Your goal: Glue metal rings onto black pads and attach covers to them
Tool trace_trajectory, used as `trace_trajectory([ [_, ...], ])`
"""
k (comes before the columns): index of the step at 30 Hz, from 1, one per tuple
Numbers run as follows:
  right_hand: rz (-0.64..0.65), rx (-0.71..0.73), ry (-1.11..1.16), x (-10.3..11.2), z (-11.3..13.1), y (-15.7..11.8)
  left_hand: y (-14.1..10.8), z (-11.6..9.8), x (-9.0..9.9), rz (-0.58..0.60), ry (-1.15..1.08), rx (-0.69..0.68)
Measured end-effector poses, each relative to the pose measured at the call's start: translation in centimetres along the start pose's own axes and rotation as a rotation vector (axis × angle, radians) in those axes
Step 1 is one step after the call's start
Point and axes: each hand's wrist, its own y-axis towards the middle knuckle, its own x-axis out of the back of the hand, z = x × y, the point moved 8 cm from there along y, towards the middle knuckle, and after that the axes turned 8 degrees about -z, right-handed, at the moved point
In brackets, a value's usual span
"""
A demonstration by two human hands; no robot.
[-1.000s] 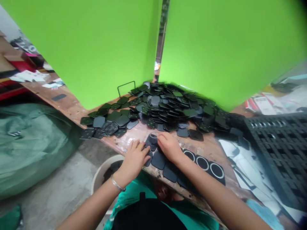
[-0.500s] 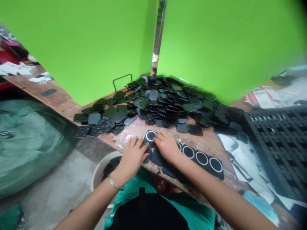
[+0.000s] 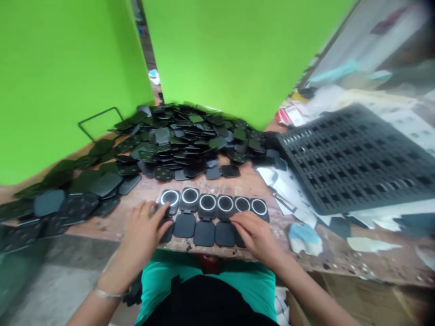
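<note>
A row of unfolded black folding chargers lies along the table's near edge. Each has an upper square with a white ring, hinged to a plain lower square. At the row's left end, my left hand has its fingers spread, with index finger and thumb touching the leftmost charger. My right hand is over the right part of the row, fingers drawn together near the hinges. It covers part of the lower squares there, and what its fingertips pinch, if anything, is hidden.
Behind the row a large heap of black square pads spreads against green boards. A dark slotted tray rests on white scraps at the right. Nearer lies a blue and white cloth. A thin wire frame stands at the left.
The view has turned to the right. My right hand has left the leftmost charger and moved right along the row. My left hand stays at the leftmost charger.
</note>
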Motion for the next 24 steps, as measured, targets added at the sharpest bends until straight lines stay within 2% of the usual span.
trace_trajectory([
  [3,-0.092,-0.09,-0.149,3.7,-3.6,-2.3,0.8,-1.5,0.5,-0.06,-0.062,-0.046],
  [5,-0.112,-0.108,-0.24,5.0,-5.4,-4.0,1.4,-3.8,0.5,-0.06,-0.122,-0.094],
  [8,-0.076,-0.107,-0.348,4.8,-7.2,-6.1,2.1,-8.7,-0.1,-0.028,-0.223,-0.185],
  [11,-0.048,-0.12,-0.391,4.2,-8.0,-7.1,2.7,-13.2,-0.6,0.025,-0.355,-0.238],
  [14,-0.017,-0.17,-0.404,4.9,-8.8,-6.1,3.4,-16.4,-0.6,0.102,-0.488,-0.249],
  [17,0.097,-0.361,-0.637,7.2,-11.6,-4.0,4.0,-18.3,-0.4,0.179,-0.573,-0.244],
  [19,0.146,-0.5,-0.812,9.4,-13.7,-2.5,4.2,-19.2,-0.1,0.189,-0.605,-0.254],
  [21,0.147,-0.583,-0.894,11.0,-15.3,-1.1,4.3,-19.7,0.2,0.177,-0.63,-0.274],
  [24,0.172,-0.659,-0.935,11.7,-17.0,-0.2,4.2,-20.0,0.5,0.153,-0.661,-0.29],
])
